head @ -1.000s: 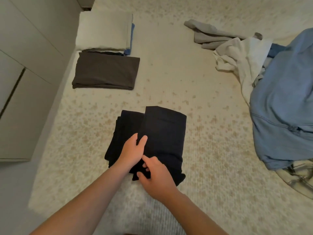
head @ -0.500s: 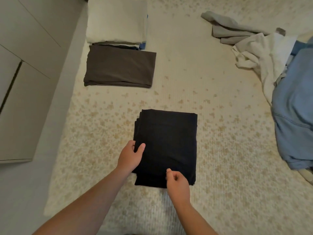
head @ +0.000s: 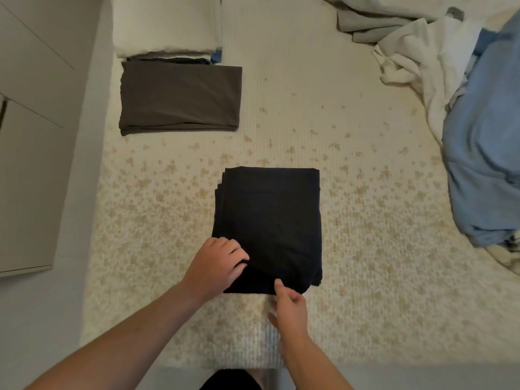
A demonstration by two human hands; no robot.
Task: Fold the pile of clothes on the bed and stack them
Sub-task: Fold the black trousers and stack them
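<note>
A folded black garment [head: 270, 226] lies flat on the bed [head: 351, 277], forming a neat rectangle near the bed's near edge, with layered fold edges showing along its left side. The left hand [head: 216, 266] rests on the garment's near left corner, fingers curled over the fabric and gripping its edge. The right hand [head: 289, 305] sits just beside it at the garment's near edge, thumb raised against the black cloth and fingers tucked under; it appears to pinch the hem, though the fingers are partly hidden.

Beyond the black garment, towards the far left of the bed, a folded brown garment [head: 180, 98] lies flat, well apart from it. Touching the brown garment's far edge is a stack of folded clothes [head: 166, 23], topped by a cream piece. To the right of the black garment, at the bed's right side, lies the unfolded pile: a light blue garment [head: 484, 153], a white garment [head: 422, 60] and a grey garment [head: 371, 21].
</note>
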